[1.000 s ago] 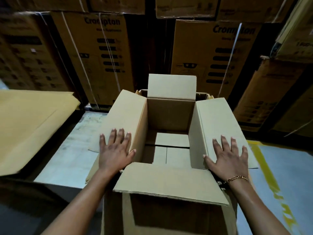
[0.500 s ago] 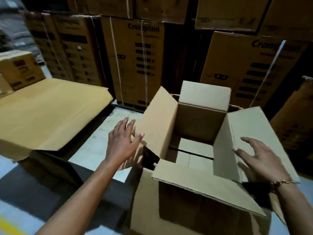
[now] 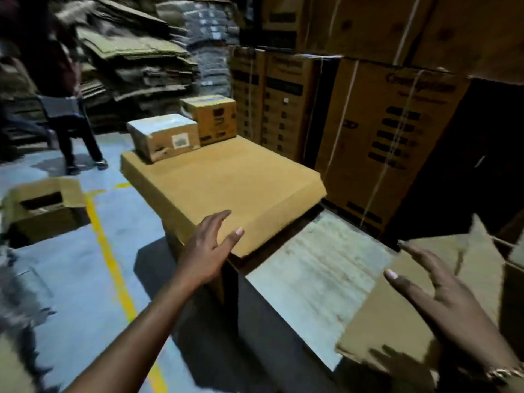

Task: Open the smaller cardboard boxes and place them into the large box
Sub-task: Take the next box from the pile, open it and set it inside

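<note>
Dim warehouse: strapped cartons point(image 3: 382, 137) wall the far right, while a seated person point(image 3: 71, 120) and an open floor box point(image 3: 39, 205) sit left. A flat cardboard stack point(image 3: 226, 180) carries two closed smaller boxes at its far end, the taped box point(image 3: 164, 136) just beside the printed box point(image 3: 212, 120). The left hand point(image 3: 208, 248) and right hand point(image 3: 442, 302) are spread and empty. The large box point(image 3: 377, 330) shows only a blurred flap, near right.
</note>
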The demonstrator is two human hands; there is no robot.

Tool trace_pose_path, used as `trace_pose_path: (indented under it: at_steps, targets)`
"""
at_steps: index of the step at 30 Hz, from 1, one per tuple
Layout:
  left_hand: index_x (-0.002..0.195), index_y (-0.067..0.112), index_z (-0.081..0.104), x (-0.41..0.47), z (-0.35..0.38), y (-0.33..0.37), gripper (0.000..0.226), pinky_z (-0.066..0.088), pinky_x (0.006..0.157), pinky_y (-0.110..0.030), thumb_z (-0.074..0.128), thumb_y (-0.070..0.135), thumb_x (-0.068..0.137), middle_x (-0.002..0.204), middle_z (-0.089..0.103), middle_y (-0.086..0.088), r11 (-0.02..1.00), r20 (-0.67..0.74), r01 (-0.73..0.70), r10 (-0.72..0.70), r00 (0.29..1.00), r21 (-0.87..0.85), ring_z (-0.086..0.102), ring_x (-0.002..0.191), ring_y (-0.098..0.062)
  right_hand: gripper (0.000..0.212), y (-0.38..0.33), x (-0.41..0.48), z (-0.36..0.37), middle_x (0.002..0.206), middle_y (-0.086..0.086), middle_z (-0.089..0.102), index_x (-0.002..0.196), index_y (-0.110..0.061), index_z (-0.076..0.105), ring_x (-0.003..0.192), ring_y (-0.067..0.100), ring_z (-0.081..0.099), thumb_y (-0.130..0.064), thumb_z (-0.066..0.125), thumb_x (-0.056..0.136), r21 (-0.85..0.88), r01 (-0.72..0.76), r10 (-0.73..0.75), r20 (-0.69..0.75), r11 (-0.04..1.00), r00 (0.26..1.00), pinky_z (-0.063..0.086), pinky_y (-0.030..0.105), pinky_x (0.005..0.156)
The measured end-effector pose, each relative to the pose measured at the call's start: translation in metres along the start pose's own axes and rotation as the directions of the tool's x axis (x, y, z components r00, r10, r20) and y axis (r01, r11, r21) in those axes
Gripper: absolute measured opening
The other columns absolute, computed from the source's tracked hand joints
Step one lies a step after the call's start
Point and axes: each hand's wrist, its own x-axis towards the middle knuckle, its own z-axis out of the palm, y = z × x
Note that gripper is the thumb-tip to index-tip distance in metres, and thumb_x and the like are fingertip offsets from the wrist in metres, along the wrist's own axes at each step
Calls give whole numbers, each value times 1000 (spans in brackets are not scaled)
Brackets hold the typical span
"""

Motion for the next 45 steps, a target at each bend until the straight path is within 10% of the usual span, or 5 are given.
trace_pose_path:
  at_steps: [12, 18, 33, 45]
  targets:
    - [145, 34, 47, 65, -147, -153, 48, 38, 101, -30, 53, 49, 100, 148, 51, 7, 960, -283, 222, -264, 922, -172, 47, 134, -11, 62, -111, 168, 202, 145, -17, 48, 136, -51, 47, 134, 10, 46, -54, 64, 77, 389, 77, -194, 273, 918, 942, 40, 40, 104]
    - [142, 42, 47, 133, -187, -210, 75, 41, 110, -39, 47, 77, 76, 145, 53, 9, 942, -310, 262, -318, 896, -209, 51, 131, -8, 64, -162, 263, 293, 144, -21, 48, 139, -46, 46, 130, 5, 48, -59, 66, 80, 470, 59, -248, 350, 881, 903, 38, 35, 102]
    - [118, 63, 49, 394, -243, -338, 44, 38, 112, -39, 48, 78, 77, 142, 53, 15, 932, -185, 311, -344, 920, -185, 48, 132, -5, 53, -267, 495, 462, 145, -15, 50, 145, -38, 44, 122, -5, 49, -38, 62, 94, 493, -65, -175, 425, 867, 888, 38, 28, 97]
    - [129, 16, 64, 702, -289, -514, 42, 40, 105, -39, 62, 41, 96, 130, 58, -6, 986, -22, 165, -164, 986, 35, 52, 127, -25, 54, -357, 626, 685, 148, -5, 47, 144, -34, 43, 131, 18, 49, -38, 64, 94, 559, -326, 134, 356, 762, 925, 42, 44, 108]
